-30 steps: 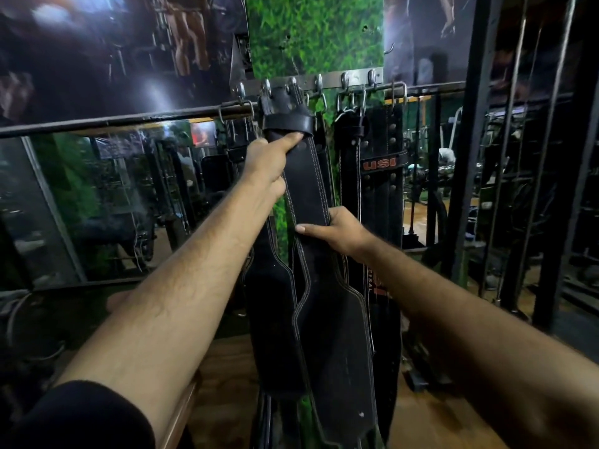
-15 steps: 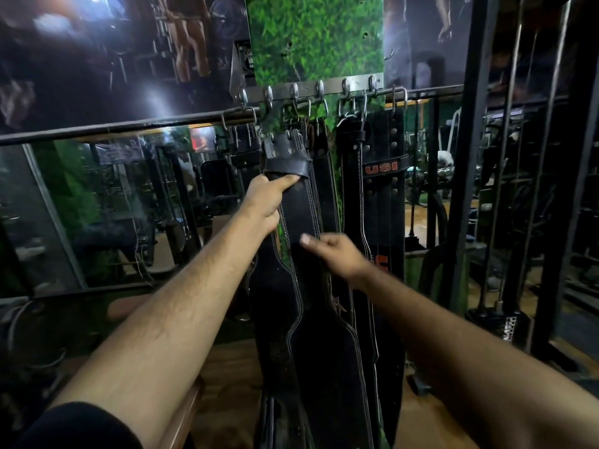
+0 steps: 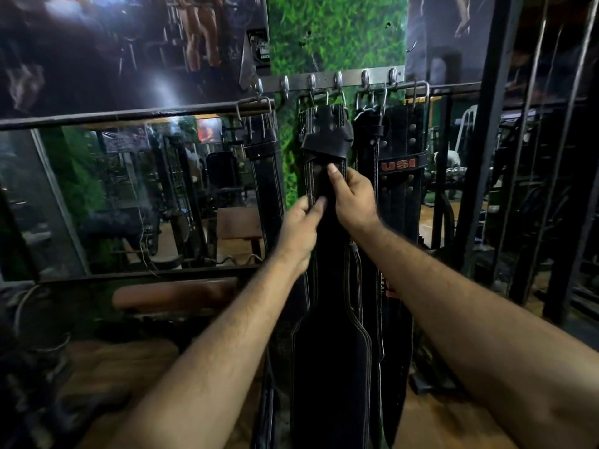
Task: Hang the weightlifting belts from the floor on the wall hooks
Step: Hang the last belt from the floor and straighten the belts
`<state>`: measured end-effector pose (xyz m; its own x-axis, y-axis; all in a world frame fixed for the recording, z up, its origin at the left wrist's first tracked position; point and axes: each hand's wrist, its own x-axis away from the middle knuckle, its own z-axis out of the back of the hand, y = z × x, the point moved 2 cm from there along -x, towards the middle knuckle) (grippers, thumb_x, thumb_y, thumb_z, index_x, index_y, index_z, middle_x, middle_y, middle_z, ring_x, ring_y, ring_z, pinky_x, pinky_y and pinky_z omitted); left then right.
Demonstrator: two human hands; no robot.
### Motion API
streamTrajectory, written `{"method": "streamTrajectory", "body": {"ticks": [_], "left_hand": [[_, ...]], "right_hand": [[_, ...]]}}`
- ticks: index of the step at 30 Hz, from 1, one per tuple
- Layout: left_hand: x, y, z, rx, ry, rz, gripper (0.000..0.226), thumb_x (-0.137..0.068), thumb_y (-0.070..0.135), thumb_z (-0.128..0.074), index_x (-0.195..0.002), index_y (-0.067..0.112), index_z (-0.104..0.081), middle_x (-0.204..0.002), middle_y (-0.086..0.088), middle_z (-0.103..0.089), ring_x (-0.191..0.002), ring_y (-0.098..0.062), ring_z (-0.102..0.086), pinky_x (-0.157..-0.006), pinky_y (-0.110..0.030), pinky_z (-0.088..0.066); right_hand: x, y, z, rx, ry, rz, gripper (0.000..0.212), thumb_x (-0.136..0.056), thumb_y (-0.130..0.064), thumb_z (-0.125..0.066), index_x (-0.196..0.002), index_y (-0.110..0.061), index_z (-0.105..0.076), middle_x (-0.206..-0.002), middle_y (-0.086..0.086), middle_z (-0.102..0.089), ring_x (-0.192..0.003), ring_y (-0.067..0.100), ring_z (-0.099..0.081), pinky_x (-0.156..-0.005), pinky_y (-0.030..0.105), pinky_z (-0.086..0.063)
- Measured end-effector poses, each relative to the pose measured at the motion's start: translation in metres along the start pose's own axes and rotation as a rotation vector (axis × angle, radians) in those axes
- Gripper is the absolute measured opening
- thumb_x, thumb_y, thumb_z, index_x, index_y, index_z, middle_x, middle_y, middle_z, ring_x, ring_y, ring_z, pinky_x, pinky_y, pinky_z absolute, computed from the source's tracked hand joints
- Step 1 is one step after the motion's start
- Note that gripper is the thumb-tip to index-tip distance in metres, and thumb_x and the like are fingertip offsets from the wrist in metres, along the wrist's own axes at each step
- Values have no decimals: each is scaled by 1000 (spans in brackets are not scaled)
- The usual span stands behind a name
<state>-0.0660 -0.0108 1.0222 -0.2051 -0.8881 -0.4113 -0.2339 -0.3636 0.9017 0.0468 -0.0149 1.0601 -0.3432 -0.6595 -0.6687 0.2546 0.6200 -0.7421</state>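
At the centre of the frame a black stitched belt (image 3: 327, 319) hangs from the metal hook rail (image 3: 334, 80) at upper centre, its buckle end up near the hooks and its wide part low in the frame. The left hand (image 3: 299, 228) pinches the strap's left edge between thumb and curled fingers. Just right and slightly higher, the right hand (image 3: 351, 197) grips the strap, thumb pressed on its front; another belt marked USI (image 3: 400, 170) hangs to the right

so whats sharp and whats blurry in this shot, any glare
Head view: the middle belt and both hands are fairly sharp; the forearms and floor smear toward the lower edge; white glare streaks the poster upper left; wide-angle distortion bends the black uprights at right.
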Motion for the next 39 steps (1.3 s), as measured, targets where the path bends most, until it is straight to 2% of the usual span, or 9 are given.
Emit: {"method": "streamTrajectory", "body": {"ticks": [3, 5, 10, 15, 22, 30, 34, 37, 39], "left_hand": [[22, -40, -2, -12, 38, 59, 28, -102, 21, -58, -129, 15, -58, -121, -2, -70, -98, 6, -68, -85, -9, -51], [36, -64, 1, -23, 30, 97, 14, -101, 21, -60, -112, 29, -63, -109, 6, -73, -97, 1, -69, -84, -12, -53], [55, -107, 18, -176, -88, 248, 19, -97, 26, -66, -114, 16, -66, -115, -5, -74, -105, -12, -70, -89, -23, -55], [41, -85, 12, -137, -271, 284, 22, -94, 3, -65, -110, 18, -65, -111, -6, -72, -99, -16, -69, -90, -27, -55], [24, -68, -16, -72, -114, 63, 12, -95, 9, -67, -106, 12, -68, -103, -5, -77, -95, -13, -74, -83, -26, -58], [59, -142, 7, -250, -216, 298, 24, -92, 11, -72, -115, 7, -68, -107, -5, -78, -100, -19, -74, -89, -32, -60], [71, -158, 21, -368, -238, 340, 31, -86, 24, -79, -111, 8, -71, -106, -8, -79, -100, -25, -76, -94, -50, -59], [71, -159, 21, -395, -208, 335, 64, -71, 53, -85, -105, 2, -68, -100, -15, -78, -91, -36, -76, -86, -57, -60], [70, -140, 12, -361, -157, 294, 78, -67, 64, -83, -93, -6, -60, -81, -11, -73, -70, -32, -69, -71, -42, -58]], "right_hand": [[3, 6, 1, -3, 56, 11, 35, -95, -51, -57, -78, -23, -69, -74, -6, -70, -71, 14, -66, -67, 40, -56], [5, 13, 3, 2, 79, 5, 45, -94, -54, -56, -78, -13, -66, -69, -3, -64, -65, 15, -59, -61, 38, -51], [14, 33, 10, -3, 132, -22, 62, -95, -52, -56, -82, 8, -57, -66, 7, -52, -60, 18, -47, -55, 33, -39], [12, 32, 18, -64, 111, -113, 38, -102, -31, -59, -65, -22, -56, -58, -14, -54, -51, -4, -49, -52, 21, -41], [-1, 28, 30, -146, 104, -158, 34, -97, -40, -62, -71, -19, -61, -71, 1, -67, -69, 15, -63, -64, 44, -57], [14, 59, 39, -153, 114, -256, 48, -89, -52, -62, -83, -5, -66, -82, 13, -68, -78, 25, -64, -77, 60, -58], [13, 52, 43, -154, 129, -243, 37, -96, -43, -61, -71, -16, -60, -81, 11, -66, -77, 23, -62, -77, 56, -58], [7, 40, 46, -190, 108, -230, 36, -100, -37, -61, -69, -19, -58, -80, 9, -65, -78, 23, -62, -75, 49, -59], [2, 34, 46, -227, 83, -214, 34, -101, -34, -60, -71, -18, -59, -79, 7, -66, -77, 22, -63, -72, 40, -57]]}}
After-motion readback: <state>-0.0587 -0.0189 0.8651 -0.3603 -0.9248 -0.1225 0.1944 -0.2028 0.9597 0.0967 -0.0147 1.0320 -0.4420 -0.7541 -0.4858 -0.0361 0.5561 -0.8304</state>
